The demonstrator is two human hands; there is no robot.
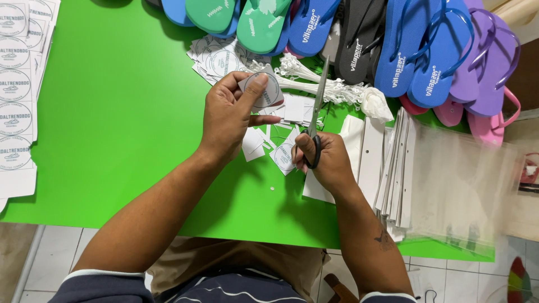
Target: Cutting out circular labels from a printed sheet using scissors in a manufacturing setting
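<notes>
L hand [227, 115]: mine, over the green table [112, 112], centre. Thumb and fingers pinch a round label [263, 91]; thumb lies flat across its face, index curls behind the far edge. Other fingers half curled under it.
Label: white disc w/ dark printed ring, partly cut from its square. Held up off the table, tilted toward me, just left of the blades.
R hand [325, 160]: mine, right of centre, nearer to me than the L. Fingers curled tight through the black loops of the scissors [316, 120]; thumb in one loop, rest wrapped around the other.
Scissors: point away from me, toward the far edge. Blades look near closed, tip up by the ties. Blade edge sits just right of the label; contact w/ it: cannot tell.
Offcuts [281, 147]: white paper scraps and a cut disc on the table between my hands, under the scissors.
Cut stack [216, 56]: loose printed discs/squares, far of the L hand.
Ties [314, 81]: bundle of white plastic strands, far of the scissors, beside the stack.
Sheets [17, 95]: uncut label sheets at the far-left edge, rows of the same round print.
Cards [393, 163]: white card strips fanned out right of the R hand; clear bags [460, 185] further right.
Sandals [404, 45]: row along the far edge – green, blue, black, purple, pink.
</notes>
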